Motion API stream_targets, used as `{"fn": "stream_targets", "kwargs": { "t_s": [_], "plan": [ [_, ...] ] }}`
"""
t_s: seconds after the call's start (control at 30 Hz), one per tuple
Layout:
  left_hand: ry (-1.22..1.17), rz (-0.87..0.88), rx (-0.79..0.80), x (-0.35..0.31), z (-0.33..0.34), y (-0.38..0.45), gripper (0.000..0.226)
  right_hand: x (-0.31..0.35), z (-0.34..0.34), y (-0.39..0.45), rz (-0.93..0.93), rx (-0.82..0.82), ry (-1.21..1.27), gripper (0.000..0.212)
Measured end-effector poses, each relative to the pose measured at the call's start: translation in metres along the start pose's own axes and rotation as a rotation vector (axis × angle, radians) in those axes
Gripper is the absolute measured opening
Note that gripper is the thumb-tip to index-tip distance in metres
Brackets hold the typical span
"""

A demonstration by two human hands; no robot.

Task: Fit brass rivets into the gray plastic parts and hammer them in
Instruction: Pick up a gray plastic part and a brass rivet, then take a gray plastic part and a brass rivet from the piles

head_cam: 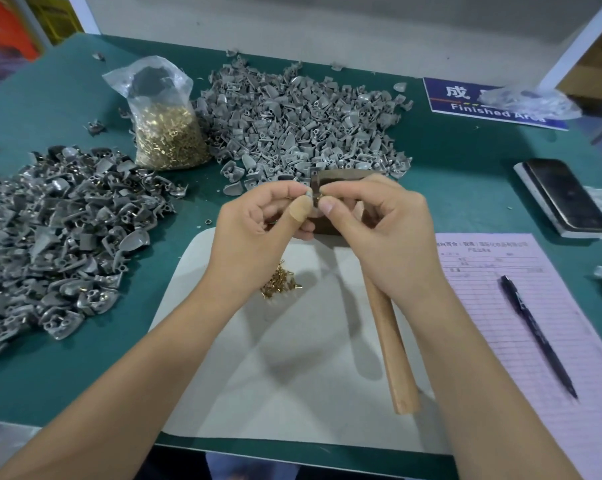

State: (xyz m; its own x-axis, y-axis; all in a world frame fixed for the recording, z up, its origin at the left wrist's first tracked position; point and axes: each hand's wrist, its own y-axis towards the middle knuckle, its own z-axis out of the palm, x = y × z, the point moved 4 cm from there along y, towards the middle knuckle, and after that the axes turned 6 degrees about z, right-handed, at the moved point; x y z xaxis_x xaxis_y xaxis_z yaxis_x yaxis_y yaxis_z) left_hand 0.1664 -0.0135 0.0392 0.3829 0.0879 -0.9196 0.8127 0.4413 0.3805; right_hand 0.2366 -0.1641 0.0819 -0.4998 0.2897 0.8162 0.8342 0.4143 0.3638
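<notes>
My left hand (258,223) pinches a small gray plastic part (314,188) held up over the table's middle. My right hand (379,223) meets it from the right, its thumb and forefinger pinching a brass rivet (320,196) against the part. A wooden-handled hammer (387,334) lies on the white mat (292,375); its head (344,176) is partly hidden behind my hands. A small heap of loose brass rivets (280,280) sits on the mat below my left hand. A clear bag of rivets (166,129) stands at the back left.
A big pile of gray parts (303,116) lies at the back centre, a darker pile of parts (50,230) at the left. A pink form (534,306) with a pen (538,337), a phone (566,195) and a blue "Finished Area" sign (465,102) are on the right.
</notes>
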Motion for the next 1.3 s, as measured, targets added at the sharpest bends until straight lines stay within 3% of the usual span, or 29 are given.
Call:
{"fn": "stream_targets", "kwargs": {
  "t_s": [0.07,0.17,0.27,0.4,0.5,0.6,0.73,0.9,1.0,1.3],
  "plan": [
    [-0.018,-0.034,-0.047,0.003,-0.001,0.002,0.007,-0.002,-0.010,0.003,0.035,-0.054,-0.006,0.005],
    [-0.036,-0.070,-0.075,0.006,-0.004,0.005,0.005,-0.023,-0.025,0.005,0.229,-0.108,-0.270,0.025],
    [0.015,-0.064,-0.046,0.007,-0.003,0.007,0.005,-0.041,-0.029,0.002,0.462,0.026,-0.482,0.047],
    [0.111,-0.058,-0.007,0.008,0.003,0.013,0.006,-0.046,-0.014,-0.002,0.576,0.252,-0.415,0.067],
    [0.181,-0.040,0.020,0.006,0.005,0.019,0.004,-0.044,-0.009,-0.002,0.623,0.296,-0.289,0.052],
    [0.311,0.040,0.040,-0.002,0.003,0.028,0.005,-0.035,-0.023,0.003,0.722,0.260,0.088,0.034],
    [0.425,0.022,0.089,-0.004,0.007,0.045,0.005,-0.010,-0.061,0.017,0.539,0.212,0.213,0.013],
    [0.630,0.119,0.239,-0.004,0.020,0.054,0.007,0.012,-0.102,0.039,0.164,0.046,-0.423,0.013],
    [0.732,0.126,0.276,0.003,0.022,0.052,0.007,0.010,-0.107,0.038,0.145,0.002,-0.574,0.021],
    [0.808,0.157,0.292,0.015,0.014,0.050,0.005,-0.020,-0.074,0.025,0.056,-0.115,-0.657,0.029]
  ]
}}
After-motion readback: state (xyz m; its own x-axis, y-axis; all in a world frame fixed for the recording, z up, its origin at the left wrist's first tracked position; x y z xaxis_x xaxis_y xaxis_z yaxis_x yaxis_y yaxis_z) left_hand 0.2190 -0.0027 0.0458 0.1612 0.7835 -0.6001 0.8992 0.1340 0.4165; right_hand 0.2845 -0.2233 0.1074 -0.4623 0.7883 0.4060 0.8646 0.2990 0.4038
